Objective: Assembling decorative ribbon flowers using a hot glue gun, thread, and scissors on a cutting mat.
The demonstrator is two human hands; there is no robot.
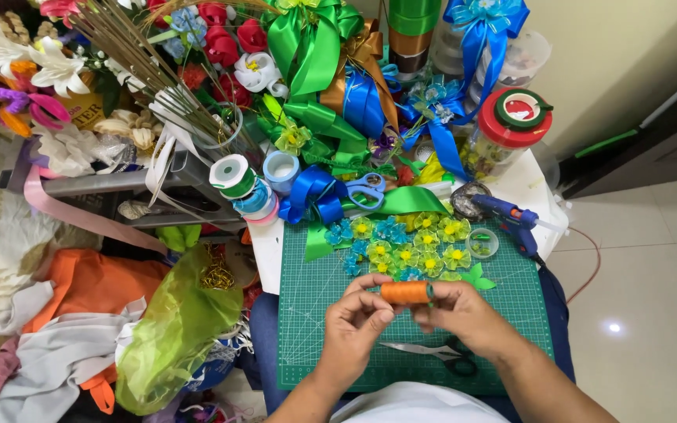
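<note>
Both hands, the left hand (352, 316) and right hand (457, 309), pinch the ends of an orange thread spool (406, 292) above the green mat (315, 313); it looks light, firm, best held endwise.

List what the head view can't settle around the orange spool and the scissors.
- Orange thread spool: both ends covered by the left hand and right hand; any loose thread end too fine to see.
- Black-handled scissors on the green cutting mat: partly hidden behind the right wrist.
</note>
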